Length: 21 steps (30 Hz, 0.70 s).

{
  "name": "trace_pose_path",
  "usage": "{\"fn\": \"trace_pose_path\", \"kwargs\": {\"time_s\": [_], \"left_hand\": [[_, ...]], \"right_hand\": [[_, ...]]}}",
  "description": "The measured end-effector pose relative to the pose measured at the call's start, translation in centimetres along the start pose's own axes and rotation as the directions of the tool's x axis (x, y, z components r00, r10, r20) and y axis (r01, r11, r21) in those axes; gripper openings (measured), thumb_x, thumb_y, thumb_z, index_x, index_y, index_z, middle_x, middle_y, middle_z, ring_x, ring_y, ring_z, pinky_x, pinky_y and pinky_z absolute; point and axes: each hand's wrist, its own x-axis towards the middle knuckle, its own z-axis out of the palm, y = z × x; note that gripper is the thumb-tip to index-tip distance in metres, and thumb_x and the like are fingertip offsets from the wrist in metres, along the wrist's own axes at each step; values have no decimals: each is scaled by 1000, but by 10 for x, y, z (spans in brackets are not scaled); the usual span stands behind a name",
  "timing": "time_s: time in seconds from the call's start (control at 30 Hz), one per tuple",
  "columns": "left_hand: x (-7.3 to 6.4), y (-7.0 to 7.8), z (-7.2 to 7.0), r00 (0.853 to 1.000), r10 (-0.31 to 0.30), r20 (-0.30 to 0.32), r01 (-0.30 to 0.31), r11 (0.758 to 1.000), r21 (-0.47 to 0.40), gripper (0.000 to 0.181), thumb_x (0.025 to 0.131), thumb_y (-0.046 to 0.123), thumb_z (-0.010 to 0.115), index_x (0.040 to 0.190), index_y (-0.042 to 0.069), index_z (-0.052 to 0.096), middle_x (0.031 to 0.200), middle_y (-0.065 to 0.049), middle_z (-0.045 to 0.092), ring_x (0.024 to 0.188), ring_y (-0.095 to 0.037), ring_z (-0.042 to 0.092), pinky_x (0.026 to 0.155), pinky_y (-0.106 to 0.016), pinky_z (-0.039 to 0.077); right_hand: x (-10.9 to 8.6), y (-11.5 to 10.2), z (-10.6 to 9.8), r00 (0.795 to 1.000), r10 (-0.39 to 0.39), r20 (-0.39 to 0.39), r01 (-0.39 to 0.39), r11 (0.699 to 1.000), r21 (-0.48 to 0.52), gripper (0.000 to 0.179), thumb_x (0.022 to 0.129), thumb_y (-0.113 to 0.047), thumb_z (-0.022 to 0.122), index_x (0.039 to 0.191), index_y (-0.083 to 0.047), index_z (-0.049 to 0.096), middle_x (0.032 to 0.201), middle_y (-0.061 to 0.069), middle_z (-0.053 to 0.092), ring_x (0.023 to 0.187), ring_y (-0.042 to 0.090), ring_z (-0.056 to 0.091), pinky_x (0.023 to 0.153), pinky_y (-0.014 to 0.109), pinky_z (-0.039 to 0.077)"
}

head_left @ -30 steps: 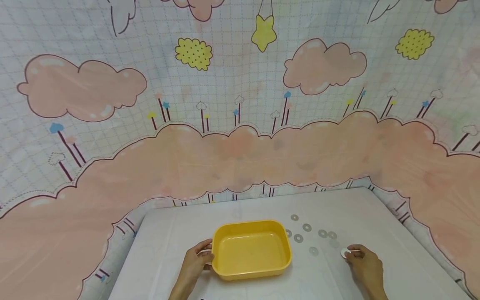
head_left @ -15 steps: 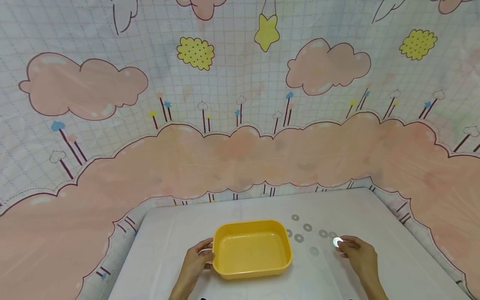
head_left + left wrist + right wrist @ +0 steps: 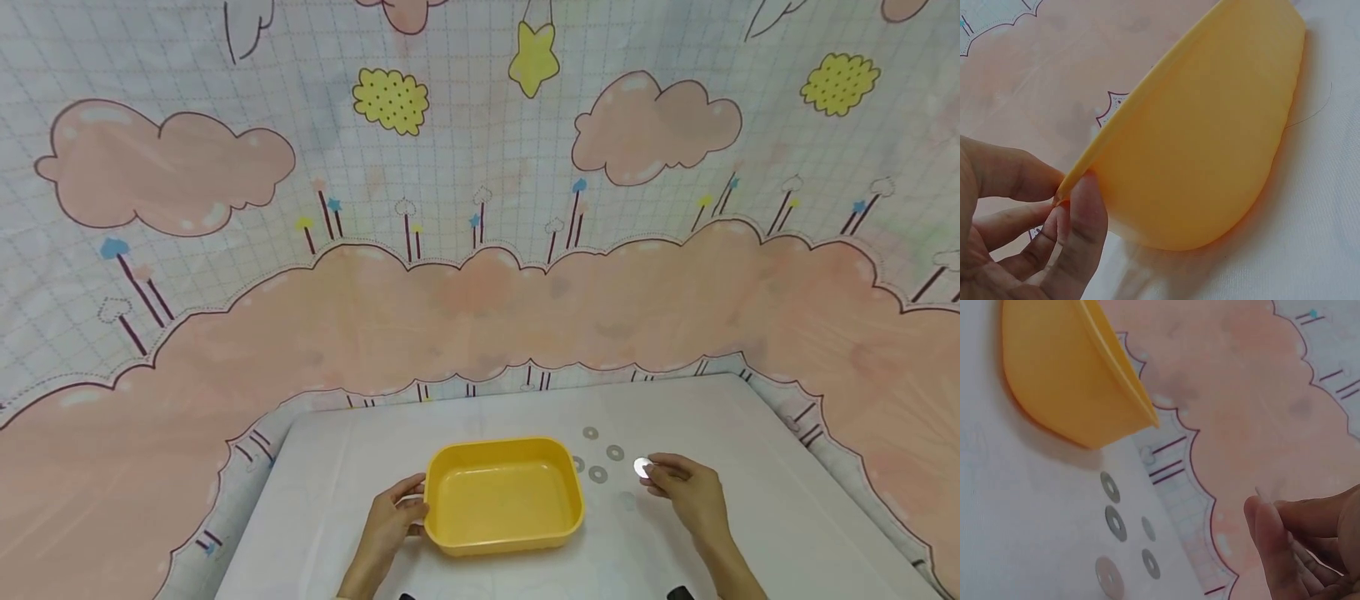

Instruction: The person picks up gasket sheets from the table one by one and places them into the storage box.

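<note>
A yellow plastic tray (image 3: 504, 500) with a raised rim rests on the white-covered table; its inside shows no contents. My left hand (image 3: 390, 514) pinches its left rim between thumb and fingers, and in the left wrist view the tray's outer wall (image 3: 1191, 144) fills the middle. To the right of the tray, my right hand (image 3: 688, 492) pinches a shiny metal washer (image 3: 642, 467) a little above the table. In the right wrist view only a thin edge of that washer (image 3: 1259, 492) shows past the fingertips.
Several flat washers lie between the tray and my right hand, such as one washer (image 3: 615, 452) and a paler one (image 3: 627, 501). Behind the table (image 3: 330, 467) hangs a cloth backdrop (image 3: 480, 317) printed with clouds. Dark objects (image 3: 678, 593) show at the bottom edge.
My right hand has moved left and away from me with the washer, which was tilted lower right before. The loose washers near its path are no longer visible there. My left hand stays on the tray.
</note>
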Motion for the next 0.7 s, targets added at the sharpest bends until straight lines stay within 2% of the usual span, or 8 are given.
{"fn": "trace_pose_path", "kwargs": {"time_s": [0.47,0.7], "left_hand": [[-1,2,1,1000,-5,-16,5,1000,-3,56,82,-2,64,137,-4,52,117,-16,56,85,-18,62,61,-30,58],[-3,2,1,1000,-12,-28,12,1000,-13,56,82,-3,65,136,-6,52,115,-15,57,85,-17,61,61,-30,58]], "right_hand": [[4,-36,43,997,-56,44,51,991,122,28,92,-4,65,117,8,65,101,17,72,76,10,73,73,21,60],[5,-51,69,995,-71,71,58,985,162,26,89,-1,67,113,7,67,97,17,71,75,16,73,70,21,60]]}}
